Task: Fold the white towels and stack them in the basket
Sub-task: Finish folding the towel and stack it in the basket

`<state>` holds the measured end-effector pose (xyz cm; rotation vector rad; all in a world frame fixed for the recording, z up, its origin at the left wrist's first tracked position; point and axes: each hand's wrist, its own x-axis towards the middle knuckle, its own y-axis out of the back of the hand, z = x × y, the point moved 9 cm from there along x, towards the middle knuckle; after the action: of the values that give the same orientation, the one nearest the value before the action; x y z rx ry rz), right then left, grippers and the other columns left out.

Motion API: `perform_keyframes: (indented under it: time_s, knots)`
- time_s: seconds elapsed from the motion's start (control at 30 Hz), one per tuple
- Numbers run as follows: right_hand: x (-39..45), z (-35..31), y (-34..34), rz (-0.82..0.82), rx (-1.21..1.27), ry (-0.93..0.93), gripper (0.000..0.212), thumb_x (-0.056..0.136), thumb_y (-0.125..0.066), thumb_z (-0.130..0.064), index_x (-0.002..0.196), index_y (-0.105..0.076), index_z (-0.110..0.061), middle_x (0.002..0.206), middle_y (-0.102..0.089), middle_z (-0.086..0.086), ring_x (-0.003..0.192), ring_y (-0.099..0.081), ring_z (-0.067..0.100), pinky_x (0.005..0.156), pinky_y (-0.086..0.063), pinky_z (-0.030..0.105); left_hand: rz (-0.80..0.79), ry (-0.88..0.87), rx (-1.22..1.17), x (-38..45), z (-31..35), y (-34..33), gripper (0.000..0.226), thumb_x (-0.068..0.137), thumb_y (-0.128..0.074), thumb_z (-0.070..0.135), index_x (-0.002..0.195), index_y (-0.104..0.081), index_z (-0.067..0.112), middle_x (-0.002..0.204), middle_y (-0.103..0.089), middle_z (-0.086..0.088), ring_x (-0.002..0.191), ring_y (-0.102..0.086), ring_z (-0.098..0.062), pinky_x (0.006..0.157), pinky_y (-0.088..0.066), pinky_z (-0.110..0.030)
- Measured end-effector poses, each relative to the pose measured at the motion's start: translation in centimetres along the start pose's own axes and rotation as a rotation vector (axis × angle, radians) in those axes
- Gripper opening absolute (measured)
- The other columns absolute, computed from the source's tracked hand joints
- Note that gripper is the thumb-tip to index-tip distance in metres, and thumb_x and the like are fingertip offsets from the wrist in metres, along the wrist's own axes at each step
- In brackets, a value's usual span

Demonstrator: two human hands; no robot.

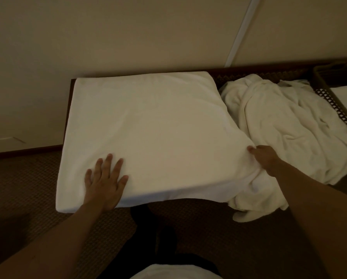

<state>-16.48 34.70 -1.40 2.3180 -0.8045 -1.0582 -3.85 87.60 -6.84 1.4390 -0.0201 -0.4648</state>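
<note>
**White towel flattened on a dark worktop, both hands on it**

White towel, soft terry cloth folded into a large smooth rectangle, lies flat on a dark wooden worktop that runs along a plain beige wall. Its near edge hangs slightly over the front of the worktop.

The left hand rests palm down on the near left corner of the folded towel, with the fingers spread and straight. The right hand is at the towel's near right corner, where the fingers curl into the cloth and bunch it; the fingertips themselves are mostly hidden in the fabric. Both bare forearms reach in from the bottom of the view.

Just to the right, touching the folded towel, sits a crumpled heap of white towels, loose and wrinkled, with one end drooping over the worktop's front edge. Beyond the heap, at the far right edge, stands a dark brown woven basket with a lattice wall; a flat white folded piece shows inside it.

A brown patterned carpet covers the floor below. A thin white strip runs diagonally up the wall.
</note>
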Motion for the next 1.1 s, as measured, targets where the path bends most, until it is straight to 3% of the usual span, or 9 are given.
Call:
perform_keyframes:
  time_s: [0.07,0.13,0.2,0.27,0.5,0.57,0.73,0.87,1.1]
  knots:
    - [-0.7,0.7,-0.1,-0.092,0.138,-0.079,0.028,0.1,-0.06,-0.031,0.114,-0.061,-0.007,0.128,-0.058,0.015,0.093,-0.052,0.023,0.078,-0.04,0.033,0.005,-0.002,0.001,-0.1,0.0,0.0,0.073,0.091,-0.001,0.072,0.159,0.0,0.044,0.169,0.008,0.006,0.155,0.004,-0.025,0.121,-0.005,-0.055]
    - [-1.2,1.5,-0.1,-0.205,0.271,-0.201,0.032,0.099,-0.06,-0.035,0.123,-0.054,-0.015,0.126,-0.052,0.006,0.108,-0.047,0.023,0.091,-0.032,0.036,0.006,0.0,0.007,0.0,0.0,-0.1,0.073,0.091,-0.001,0.071,0.159,0.0,0.044,0.169,0.008,0.006,0.155,0.004,-0.025,0.121,-0.005,-0.055]
    - [-1.2,2.5,-0.2,-0.308,0.222,-0.291,0.038,0.097,-0.056,-0.045,0.124,-0.054,-0.018,0.129,-0.052,0.003,0.114,-0.045,0.024,0.105,-0.027,0.04,0.002,0.001,0.006,0.0,0.0,-0.1,0.073,0.091,0.0,0.072,0.159,0.002,0.044,0.169,0.009,0.007,0.155,0.004,-0.025,0.121,-0.005,-0.055]
    - [-1.2,3.5,-0.1,-0.356,0.183,-0.34,0.044,0.096,-0.053,-0.048,0.125,-0.056,-0.015,0.127,-0.055,0.004,0.109,-0.049,0.024,0.103,-0.026,0.039,-0.012,-0.009,0.009,0.1,-0.1,-0.2,0.073,0.09,0.001,0.073,0.158,0.006,0.046,0.169,0.012,0.008,0.155,0.006,-0.024,0.121,-0.004,-0.054]
    - [0.1,4.9,2.1,-0.042,0.259,-0.168,0.036,0.086,-0.079,-0.026,0.108,-0.066,-0.001,0.097,-0.06,0.007,0.081,-0.052,0.021,0.081,-0.038,0.039,-0.033,-0.013,0.002,0.0,-0.9,-0.2,0.073,0.088,0.003,0.074,0.156,0.011,0.048,0.167,0.017,0.01,0.155,0.01,-0.021,0.122,-0.002,-0.053]
    - [-0.2,4.6,2.1,0.012,0.244,-0.123,0.026,0.084,-0.081,-0.022,0.096,-0.067,-0.004,0.102,-0.062,0.009,0.077,-0.053,0.017,0.076,-0.043,0.036,-0.03,-0.013,0.001,0.1,-0.9,-0.1,0.073,0.088,0.003,0.074,0.156,0.011,0.048,0.168,0.016,0.01,0.155,0.009,-0.021,0.122,-0.002,-0.053]
    - [-0.7,4.4,0.7,-0.012,0.229,-0.099,0.056,0.086,-0.08,-0.025,0.13,-0.06,0.003,0.11,-0.057,0.006,0.103,-0.056,0.028,0.086,-0.045,0.037,-0.011,-0.009,-0.003,-0.1,-0.8,0.1,0.073,0.09,0.0,0.073,0.158,0.006,0.047,0.169,0.012,0.009,0.155,0.007,-0.023,0.122,-0.004,-0.054]
    - [-1.0,5.3,0.2,-0.072,0.29,-0.225,0.023,0.097,-0.065,-0.029,0.105,-0.061,-0.008,0.087,-0.054,0.005,0.076,-0.048,0.02,0.078,-0.04,0.037,-0.011,-0.015,-0.007,-0.1,-0.7,0.0,0.073,0.09,-0.001,0.073,0.158,0.005,0.047,0.168,0.012,0.009,0.155,0.006,-0.023,0.121,-0.003,-0.055]
    - [-2.4,6.6,-0.1,-0.261,0.294,-0.257,0.003,0.099,-0.062,-0.017,0.101,-0.064,-0.019,0.102,-0.064,0.002,0.09,-0.057,0.017,0.087,-0.041,0.038,-0.027,-0.012,-0.011,0.0,-0.9,-0.3,0.076,0.088,0.002,0.075,0.158,0.004,0.046,0.168,0.013,0.009,0.155,0.007,-0.023,0.122,-0.003,-0.054]
